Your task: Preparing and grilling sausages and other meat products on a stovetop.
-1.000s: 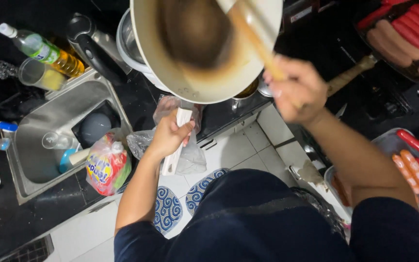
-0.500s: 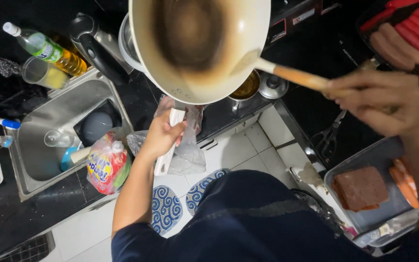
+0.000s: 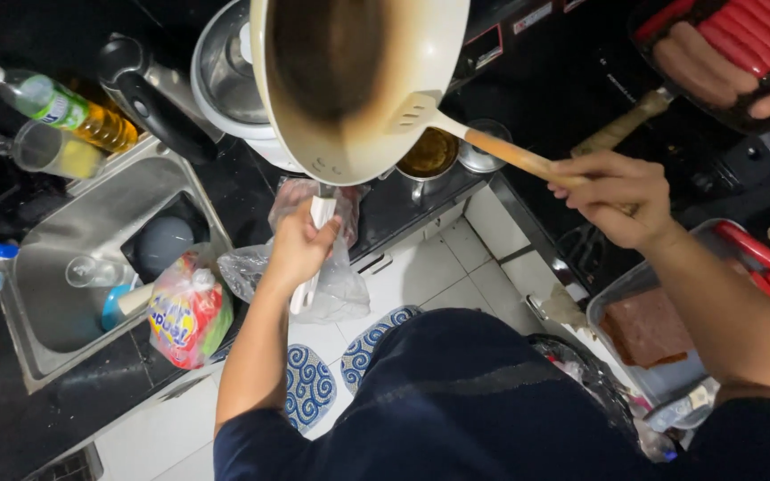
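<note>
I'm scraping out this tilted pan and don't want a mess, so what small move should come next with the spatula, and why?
Probably draw the spatula down across the dark burnt patch. The left hand holds the cream pan tipped by its white handle, the right hand grips the wooden spatula handle, and the blade rests only on the rim, with the dark patch further in.

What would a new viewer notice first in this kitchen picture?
First comes the big cream pan with its dark burnt middle, held up at top centre by the left hand on its white handle. The right hand sets a wooden-handled spatula against its rim. Red sausages lie at the top right.
</note>
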